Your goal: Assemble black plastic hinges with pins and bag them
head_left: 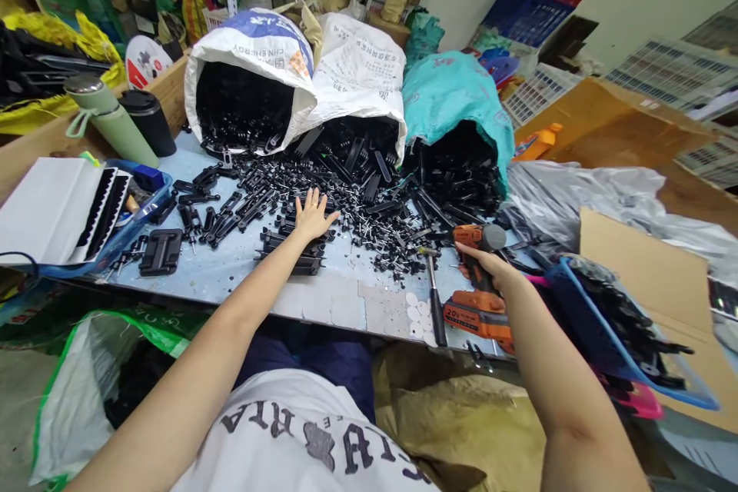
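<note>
Printed shirt (300, 438) fills the bottom of the view, with both bare arms reaching out from it over the table (231, 277).

At far left a white box (49, 207) sits in a blue tray (151, 204), with a green bottle (109, 123) and a dark cup (150, 121) behind it. Next comes a black clip (160, 252), lying alone on the blue top.

Further in, the left hand (313, 217) lies flat, fingers spread, palm down on the near edge of the heap of black parts (346, 192); it grips nothing that I can see. Three sacks (357, 69) at the back spill that heap forward.

To the right, the right hand (481, 261) is closed round the grip of the orange drill (478, 277), which stands on the table edge. A screwdriver (435, 300) lies just beside it.

Judging by this, the step is picking out a part while the drill waits ready; the next move calls for the left fingers to close on one piece and bring it toward the drill's bit.

At far right a blue basket (634, 354) holds more black pieces.
</note>
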Demonstrator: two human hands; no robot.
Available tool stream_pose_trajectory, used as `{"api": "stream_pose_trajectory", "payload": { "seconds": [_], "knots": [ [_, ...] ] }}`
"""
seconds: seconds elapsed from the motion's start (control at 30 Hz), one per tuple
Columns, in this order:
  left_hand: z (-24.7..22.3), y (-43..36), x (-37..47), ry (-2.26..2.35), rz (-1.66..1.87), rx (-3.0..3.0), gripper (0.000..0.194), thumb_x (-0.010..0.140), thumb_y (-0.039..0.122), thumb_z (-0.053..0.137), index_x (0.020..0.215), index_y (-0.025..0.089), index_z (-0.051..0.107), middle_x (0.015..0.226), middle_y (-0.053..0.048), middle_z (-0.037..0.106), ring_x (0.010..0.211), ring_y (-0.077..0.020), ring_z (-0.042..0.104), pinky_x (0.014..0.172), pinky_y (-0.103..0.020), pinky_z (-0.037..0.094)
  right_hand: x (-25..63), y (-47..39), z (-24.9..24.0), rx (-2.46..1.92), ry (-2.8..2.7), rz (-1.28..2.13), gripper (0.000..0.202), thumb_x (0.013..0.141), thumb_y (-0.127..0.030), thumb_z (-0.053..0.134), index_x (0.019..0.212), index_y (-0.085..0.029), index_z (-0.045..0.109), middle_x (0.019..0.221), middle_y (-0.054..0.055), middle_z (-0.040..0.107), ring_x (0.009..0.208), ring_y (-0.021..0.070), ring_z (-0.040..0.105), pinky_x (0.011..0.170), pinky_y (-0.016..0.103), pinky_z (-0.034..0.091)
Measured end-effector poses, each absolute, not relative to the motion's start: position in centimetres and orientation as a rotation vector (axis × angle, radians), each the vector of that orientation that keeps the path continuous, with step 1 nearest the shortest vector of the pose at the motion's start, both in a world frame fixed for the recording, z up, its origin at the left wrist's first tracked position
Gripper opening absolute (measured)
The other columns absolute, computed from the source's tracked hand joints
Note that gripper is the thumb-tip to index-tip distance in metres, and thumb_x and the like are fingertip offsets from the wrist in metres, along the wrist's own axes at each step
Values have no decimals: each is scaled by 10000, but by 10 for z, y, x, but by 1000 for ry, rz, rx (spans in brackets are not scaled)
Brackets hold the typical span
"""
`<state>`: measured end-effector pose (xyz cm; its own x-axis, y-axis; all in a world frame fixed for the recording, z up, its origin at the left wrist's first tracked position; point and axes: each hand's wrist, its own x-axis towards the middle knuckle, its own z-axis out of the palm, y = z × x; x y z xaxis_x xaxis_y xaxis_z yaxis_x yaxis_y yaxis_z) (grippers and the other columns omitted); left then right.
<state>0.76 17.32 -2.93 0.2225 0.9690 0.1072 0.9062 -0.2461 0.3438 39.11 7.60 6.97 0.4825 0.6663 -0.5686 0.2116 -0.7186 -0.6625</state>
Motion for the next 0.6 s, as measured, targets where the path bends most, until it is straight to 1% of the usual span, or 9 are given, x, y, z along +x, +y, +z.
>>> {"api": "stream_pose_trajectory", "payload": {
  "seconds": [0.07, 0.13, 0.2, 0.3, 0.37, 0.47, 0.53, 0.6],
  "knots": [
    [-38, 187, 2, 1763, 419, 2345, 767, 866, 654, 162, 1414, 141, 315, 1498, -136, 182, 1403, -270, 59, 1118, -514, -15, 389, 82, 68, -2242, -703, 1186, 230, 786, -357, 623, 725, -171, 501, 548, 24, 519, 412, 105, 479, 398, 214, 429],
    [-46, 190, -6, 1699, 415, 2434, 774, 858, 670, 148, 1410, 158, 328, 1480, -135, 241, 1399, -258, 95, 1113, -509, -53, 388, 83, 65, -2240, -752, 1130, 214, 764, -320, 646, 724, -166, 503, 527, 11, 504, 397, 97, 464, 379, 205, 408],
    [-49, 188, -11, 1655, 413, 2490, 774, 857, 671, 131, 1406, 165, 338, 1458, -136, 293, 1390, -258, 144, 1112, -507, -62, 385, 82, 63, -2231, -794, 1050, 201, 724, -266, 678, 735, -169, 502, 514, -5, 494, 393, 95, 458, 373, 201, 398],
    [-47, 184, -11, 1657, 389, 2484, 800, 851, 675, 150, 1394, 123, 356, 1431, -153, 337, 1377, -273, 185, 1122, -486, -33, 375, 79, 66, -2251, -837, 963, 226, 661, -211, 711, 776, -166, 522, 483, -18, 479, 382, 106, 452, 363, 213, 387],
    [-43, 182, -8, 1659, 355, 2426, 850, 829, 704, 173, 1390, 91, 352, 1439, -164, 319, 1380, -281, 170, 1132, -462, 23, 365, 79, 77, -2288, -957, 895, 254, 637, -211, 717, 823, -152, 556, 466, -16, 474, 377, 114, 443, 356, 222, 374],
    [-42, 176, -3, 1623, 320, 2361, 905, 804, 736, 168, 1402, 75, 321, 1475, -159, 240, 1392, -276, 123, 1136, -423, 82, 344, 85, 104, -2224, -1314, 843, 350, 585, -213, 728, 898, -135, 593, 497, -15, 502, 395, 100, 428, 372, 216, 368],
    [-43, 169, 1, 1609, 337, 2357, 912, 805, 735, 139, 1412, 74, 296, 1490, -148, 201, 1399, -263, 95, 1140, -416, 69, 322, 97, 124, -2097, -1551, 874, 399, 537, -199, 734, 906, -128, 599, 541, -15, 529, 427, 89, 434, 399, 207, 379],
    [-45, 161, 4, 1602, 359, 2361, 924, 804, 735, 118, 1417, 61, 280, 1496, -146, 181, 1403, -253, 76, 1143, -412, 52, 289, 114, 141, -1988, -1751, 930, 392, 516, -189, 726, 879, -121, 592, 560, -15, 539, 457, 90, 450, 420, 203, 388]
  ]
}}
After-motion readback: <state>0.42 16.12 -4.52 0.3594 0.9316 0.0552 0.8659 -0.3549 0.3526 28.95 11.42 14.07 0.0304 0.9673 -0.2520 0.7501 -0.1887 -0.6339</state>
